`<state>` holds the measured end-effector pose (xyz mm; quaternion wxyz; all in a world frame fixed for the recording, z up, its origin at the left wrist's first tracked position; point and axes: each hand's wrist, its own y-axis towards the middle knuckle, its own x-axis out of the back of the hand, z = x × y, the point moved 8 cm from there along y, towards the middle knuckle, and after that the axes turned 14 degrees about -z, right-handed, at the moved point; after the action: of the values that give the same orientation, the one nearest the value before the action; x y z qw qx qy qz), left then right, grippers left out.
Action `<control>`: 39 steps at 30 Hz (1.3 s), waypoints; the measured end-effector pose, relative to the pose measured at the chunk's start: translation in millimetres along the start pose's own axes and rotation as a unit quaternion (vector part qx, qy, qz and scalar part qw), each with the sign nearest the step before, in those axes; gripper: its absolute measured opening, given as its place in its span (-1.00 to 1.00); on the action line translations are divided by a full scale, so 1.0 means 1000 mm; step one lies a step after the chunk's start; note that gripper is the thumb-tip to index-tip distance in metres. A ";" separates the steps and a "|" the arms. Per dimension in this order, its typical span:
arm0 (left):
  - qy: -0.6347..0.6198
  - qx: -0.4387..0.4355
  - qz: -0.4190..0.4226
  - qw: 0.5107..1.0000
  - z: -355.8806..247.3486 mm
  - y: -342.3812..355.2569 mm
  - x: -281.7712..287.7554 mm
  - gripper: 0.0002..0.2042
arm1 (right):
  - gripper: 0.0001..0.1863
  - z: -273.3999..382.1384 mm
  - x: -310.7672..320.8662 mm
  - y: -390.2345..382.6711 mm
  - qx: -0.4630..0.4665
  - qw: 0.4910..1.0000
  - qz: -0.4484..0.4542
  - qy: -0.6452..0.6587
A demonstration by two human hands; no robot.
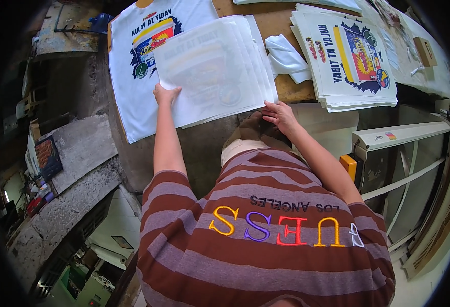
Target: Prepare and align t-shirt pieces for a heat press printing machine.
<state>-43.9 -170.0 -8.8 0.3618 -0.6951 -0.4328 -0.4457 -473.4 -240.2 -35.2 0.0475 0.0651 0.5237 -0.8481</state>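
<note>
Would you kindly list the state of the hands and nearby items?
White shirt: spread flat, partly covered
Pale sheets: stacked, slightly fanned, print showing through
Printed stack: piled printed side up, edges uneven
Small white cloth: rumpled
Left hand: touching the pale sheets
Right hand: at their corner

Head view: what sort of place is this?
Likely a shirt-printing workshop: a white T-shirt bearing a printed design, stacked sheets carrying a similar design mirrored, and a large pale-framed machine at right.

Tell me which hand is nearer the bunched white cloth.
Right: the right hand is below the cloth in view; the left hand is farther off, lower left.
</note>
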 end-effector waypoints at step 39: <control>0.052 -0.180 -0.024 0.982 -0.053 -0.134 -0.051 -0.20 | -0.79 0.233 0.386 -0.029 0.298 0.871 -0.391 0.013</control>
<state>-195.2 -182.6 -23.0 0.2419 -0.7145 -0.3422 -0.5602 -872.4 -439.8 32.0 -0.3164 -0.1227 0.2290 -0.9124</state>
